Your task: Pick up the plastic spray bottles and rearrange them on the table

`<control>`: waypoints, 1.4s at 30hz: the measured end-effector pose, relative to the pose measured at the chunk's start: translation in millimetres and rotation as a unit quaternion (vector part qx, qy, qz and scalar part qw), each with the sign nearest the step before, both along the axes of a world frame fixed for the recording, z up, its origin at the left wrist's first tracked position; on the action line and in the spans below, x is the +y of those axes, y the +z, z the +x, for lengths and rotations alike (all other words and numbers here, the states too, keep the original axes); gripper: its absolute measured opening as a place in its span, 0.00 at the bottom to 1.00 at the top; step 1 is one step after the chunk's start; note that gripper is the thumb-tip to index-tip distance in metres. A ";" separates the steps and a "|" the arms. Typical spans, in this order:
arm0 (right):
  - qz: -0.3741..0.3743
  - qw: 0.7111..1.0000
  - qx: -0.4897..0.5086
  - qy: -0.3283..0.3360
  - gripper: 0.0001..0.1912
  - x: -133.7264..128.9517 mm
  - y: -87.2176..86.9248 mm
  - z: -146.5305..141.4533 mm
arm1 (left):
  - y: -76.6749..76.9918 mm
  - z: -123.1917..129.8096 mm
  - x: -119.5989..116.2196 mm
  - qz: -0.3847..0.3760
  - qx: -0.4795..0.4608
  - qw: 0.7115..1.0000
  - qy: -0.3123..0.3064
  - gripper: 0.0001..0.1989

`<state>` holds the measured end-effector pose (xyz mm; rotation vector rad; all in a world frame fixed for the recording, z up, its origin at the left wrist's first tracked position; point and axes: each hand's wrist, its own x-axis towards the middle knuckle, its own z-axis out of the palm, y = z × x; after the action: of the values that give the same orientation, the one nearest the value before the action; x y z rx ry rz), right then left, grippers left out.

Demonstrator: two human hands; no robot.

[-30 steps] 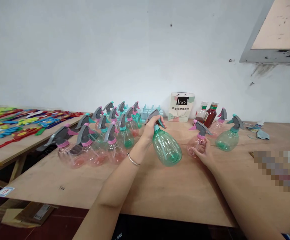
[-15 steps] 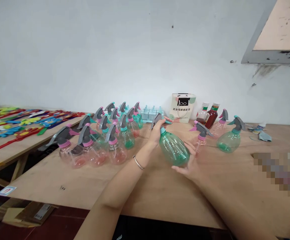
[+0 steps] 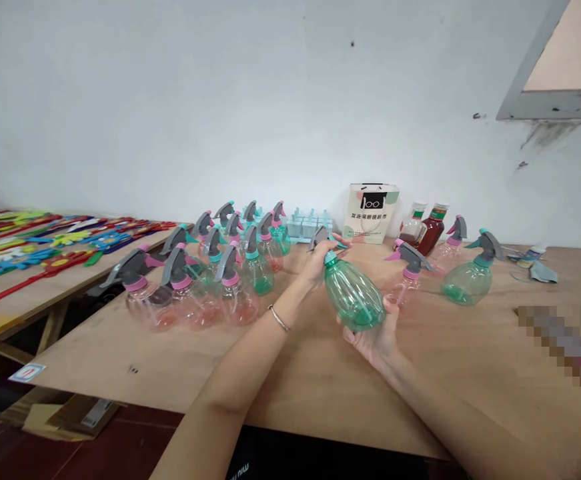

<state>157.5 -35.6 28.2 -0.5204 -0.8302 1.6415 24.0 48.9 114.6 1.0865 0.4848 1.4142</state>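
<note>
A clear green spray bottle (image 3: pixel 354 292) is held tilted above the table, its grey trigger head up and to the left. My left hand (image 3: pixel 316 264) is closed around the neck and trigger head, its fingers partly hidden behind them. My right hand (image 3: pixel 376 341) cups the bottle's base from below, the thumb against its lower right side. A little green tint shows at the bottom. Just right of the held bottle stands a pink spray bottle (image 3: pixel 404 289), partly covered by it.
Several pink and green spray bottles (image 3: pixel 240 308) stand grouped on the left of the wooden table (image 3: pixel 170 373). At the back are a paper bag (image 3: pixel 371 215), two sauce bottles (image 3: pixel 431 232) and a light-blue mould set (image 3: pixel 311 225). Another green bottle (image 3: pixel 467 281) stands right. Colourful hand-shaped pieces (image 3: pixel 70 260) cover the neighbouring table.
My right hand has shifted from the bottle's right side to beneath its base, with the fingers now closer around it. My left hand keeps its hold on the top. The view has moved slightly.
</note>
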 end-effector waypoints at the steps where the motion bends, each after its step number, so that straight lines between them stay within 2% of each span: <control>1: -0.004 1.000 0.005 -0.001 0.28 0.7 -0.2 -0.2 | -0.8 1.4 0.1 0.006 0.003 1.000 0.000 0.06; 5: 0.001 1.000 -0.010 0.004 0.31 7.8 -7.2 3.8 | -1.5 -0.6 2.7 0.010 0.043 0.999 0.014 0.11; 8: 0.054 0.995 -0.078 -0.040 0.34 18.0 -19.2 8.0 | -1.4 -12.3 3.5 -0.034 0.157 0.987 0.011 0.18; 10: 0.109 0.981 -0.140 -0.084 0.36 26.6 -28.0 10.8 | -1.5 -23.3 2.4 -0.042 0.273 0.959 -0.062 0.21; 13: 0.160 0.953 -0.227 -0.123 0.43 37.9 -37.1 15.7 | -2.0 -39.5 2.0 0.020 0.372 0.910 -0.182 0.21; 15: 0.180 0.935 -0.278 -0.128 0.44 41.6 -39.1 19.4 | -3.7 -48.3 6.4 0.063 0.379 0.905 -0.182 0.22; 16: 0.190 0.926 -0.299 -0.133 0.44 42.0 -39.0 21.5 | -5.4 -52.0 10.7 0.070 0.379 0.910 -0.149 0.23; 18: 0.217 0.904 -0.332 -0.159 0.42 40.1 -36.9 26.6 | -11.4 -57.5 23.8 0.052 0.387 0.921 -0.014 0.31; 20: 0.266 0.866 -0.365 -0.216 0.36 36.4 -32.6 34.2 | -21.1 -60.1 41.4 0.012 0.401 0.903 0.153 0.42; 21: 0.300 0.834 -0.383 -0.261 0.32 34.7 -29.5 39.5 | -27.0 -60.2 51.0 -0.005 0.413 0.885 0.216 0.46; 22: 0.337 0.794 -0.394 -0.317 0.28 33.5 -26.0 45.8 | -33.4 -59.5 60.3 -0.020 0.435 0.864 0.255 0.49; 24: 0.394 0.700 -0.382 -0.457 0.22 33.1 -17.7 61.1 | -46.2 -56.7 76.8 -0.042 0.488 0.824 0.286 0.48; 26: 0.405 0.617 -0.346 -0.580 0.18 35.8 -10.0 77.7 | -57.1 -53.1 89.0 -0.060 0.529 0.789 0.306 0.45; 27: 0.393 0.593 -0.337 -0.617 0.16 38.3 -7.3 85.4 | -61.4 -51.5 93.5 -0.070 0.541 0.774 0.323 0.45; 28: 0.370 0.584 -0.341 -0.637 0.15 41.5 -6.1 92.1 | -64.9 -49.9 97.2 -0.079 0.546 0.761 0.342 0.45; 29: 0.340 0.590 -0.352 -0.642 0.14 45.3 -6.4 97.5 | -67.6 -48.5 100.4 -0.085 0.548 0.750 0.360 0.45; 32: 0.253 0.643 -0.389 -0.610 0.19 59.2 -16.6 105.6 | -71.7 -44.8 109.6 -0.090 0.555 0.725 0.399 0.41; 36: 0.231 0.703 -0.433 -0.514 0.32 76.0 -40.1 104.5 | -70.4 -41.8 125.9 -0.080 0.563 0.714 0.409 0.37; 39: 0.223 0.726 -0.461 -0.459 0.37 81.3 -53.2 101.0 | -66.3 -40.8 140.1 -0.083 0.565 0.707 0.417 0.38; 42: 0.211 0.733 -0.470 -0.443 0.43 81.5 -59.5 96.4 | -61.9 -38.5 150.3 -0.092 0.563 0.703 0.426 0.42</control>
<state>253.9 45.9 -31.3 -1.2172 -1.3396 0.1825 -14.5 199.2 52.8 1.5737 2.2081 1.1968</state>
